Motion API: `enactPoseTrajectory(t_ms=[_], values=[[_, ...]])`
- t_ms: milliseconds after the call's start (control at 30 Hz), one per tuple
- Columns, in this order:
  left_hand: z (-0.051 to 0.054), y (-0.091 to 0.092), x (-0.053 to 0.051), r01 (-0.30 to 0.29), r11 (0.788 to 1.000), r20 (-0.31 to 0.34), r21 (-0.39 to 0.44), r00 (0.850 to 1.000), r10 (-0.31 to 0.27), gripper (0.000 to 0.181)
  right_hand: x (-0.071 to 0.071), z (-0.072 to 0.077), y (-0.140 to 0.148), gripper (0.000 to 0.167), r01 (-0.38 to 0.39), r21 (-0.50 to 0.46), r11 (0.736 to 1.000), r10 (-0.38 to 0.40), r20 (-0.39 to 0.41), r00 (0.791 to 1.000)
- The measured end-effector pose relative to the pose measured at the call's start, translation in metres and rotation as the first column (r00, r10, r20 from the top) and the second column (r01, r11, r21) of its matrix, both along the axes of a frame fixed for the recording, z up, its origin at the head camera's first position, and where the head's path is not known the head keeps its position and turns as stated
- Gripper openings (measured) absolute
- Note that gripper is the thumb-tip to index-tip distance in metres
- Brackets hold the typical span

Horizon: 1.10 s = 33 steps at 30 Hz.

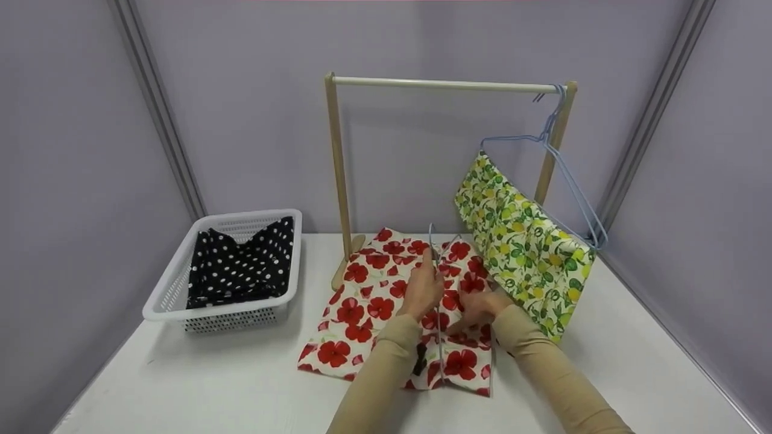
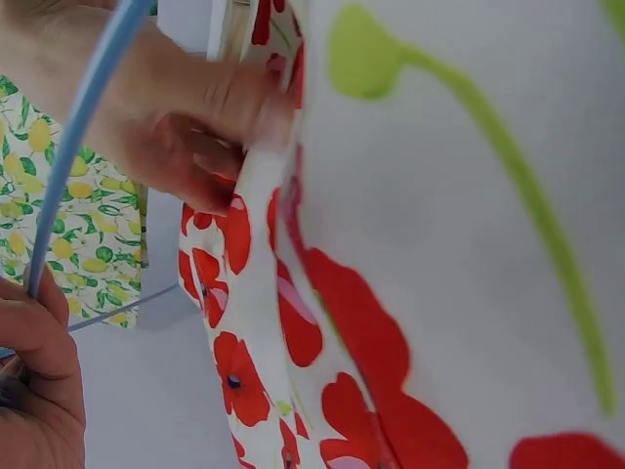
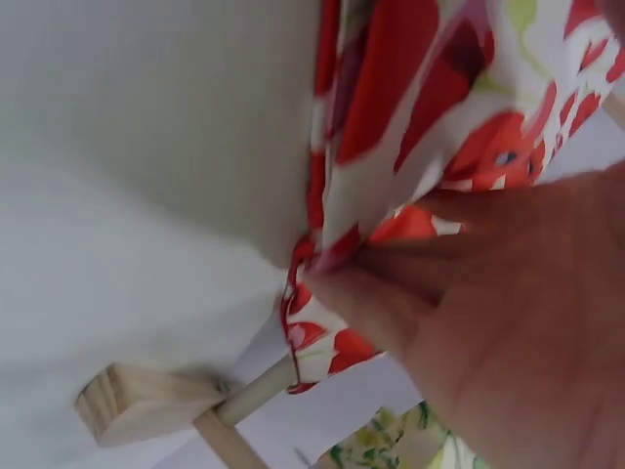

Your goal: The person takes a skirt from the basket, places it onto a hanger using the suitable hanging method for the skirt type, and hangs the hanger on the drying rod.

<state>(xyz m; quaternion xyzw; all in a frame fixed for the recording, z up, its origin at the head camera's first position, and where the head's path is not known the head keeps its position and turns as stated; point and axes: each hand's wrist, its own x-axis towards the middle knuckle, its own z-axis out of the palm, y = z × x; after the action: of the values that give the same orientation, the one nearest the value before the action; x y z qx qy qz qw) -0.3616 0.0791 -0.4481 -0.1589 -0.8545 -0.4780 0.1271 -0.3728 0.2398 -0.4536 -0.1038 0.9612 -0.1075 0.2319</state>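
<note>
Both pinches are closed, my left hand (image 1: 423, 290) on the slim blue wire hanger (image 2: 62, 181), my right hand (image 1: 478, 307) on the red-flowered white cloth (image 1: 377, 310) across the white desk (image 1: 241, 374), probably light and floppy, so I'd grip its edges.

Ok so the basket (image 1: 235, 322) sits on the left of the table (image 1: 199, 380) with one cloth (image 1: 241, 269) in it, then a gap, then the spread cloth (image 1: 377, 308) pretty much mid-table. The rack (image 1: 338, 169) stands toward the back, its left foot (image 1: 339, 278) just beside the spread cloth, back wall (image 1: 253, 120) behind. A hung hanger (image 1: 512, 137) is up at the right end of the bar (image 1: 446, 84) with the hanging cloth (image 1: 528, 250) below, in front of the right post (image 1: 555, 150) and right of the spread cloth. The lower hanger (image 1: 439, 337) is over the spread cloth, hook end toward the rack, left hand (image 1: 423, 290) on its left, right hand (image 1: 481, 308) on its right.
</note>
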Motion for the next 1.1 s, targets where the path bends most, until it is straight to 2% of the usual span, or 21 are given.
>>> enactPoseTrajectory(t_ms=[33, 133, 333, 500, 600, 800, 1100], values=[[0.000, 0.000, 0.001, -0.013, 1.000, -0.010, -0.001, 1.000, 0.013, 0.040, 0.001, -0.001, 0.000, 0.123, 0.015, -0.023, 1.000, -0.015, -0.004, 1.000], [-0.001, 0.002, 0.003, -0.036, 0.999, -0.025, 0.003, 0.999, 0.036, 0.035, 0.002, -0.002, 0.000, 0.123, 0.003, -0.007, 1.000, -0.004, -0.035, 0.999], [-0.001, 0.006, 0.009, -0.064, 0.998, 0.009, 0.027, 0.998, 0.064, 0.039, 0.004, -0.002, 0.006, 0.127, -0.031, 0.082, 0.996, 0.034, -0.036, 0.999], [-0.002, 0.011, 0.014, -0.084, 0.995, 0.004, 0.059, 0.996, 0.084, 0.035, 0.008, -0.004, 0.011, 0.127, -0.069, 0.113, 0.991, 0.074, -0.044, 0.996], [-0.004, 0.014, 0.017, -0.128, 0.989, -0.002, 0.074, 0.992, 0.129, 0.030, 0.011, -0.004, 0.013, 0.127, -0.076, 0.104, 0.992, 0.083, -0.057, 0.995], [0.000, 0.016, 0.022, -0.198, 0.980, -0.055, 0.037, 0.978, 0.199, 0.026, 0.015, -0.002, 0.017, 0.126, -0.099, 0.077, 0.992, 0.103, -0.054, 0.993], [0.009, 0.007, 0.033, -0.228, 0.973, -0.115, -0.039, 0.968, 0.222, 0.027, 0.013, -0.001, 0.029, 0.120, -0.191, 0.052, 0.980, 0.193, -0.030, 0.981]])
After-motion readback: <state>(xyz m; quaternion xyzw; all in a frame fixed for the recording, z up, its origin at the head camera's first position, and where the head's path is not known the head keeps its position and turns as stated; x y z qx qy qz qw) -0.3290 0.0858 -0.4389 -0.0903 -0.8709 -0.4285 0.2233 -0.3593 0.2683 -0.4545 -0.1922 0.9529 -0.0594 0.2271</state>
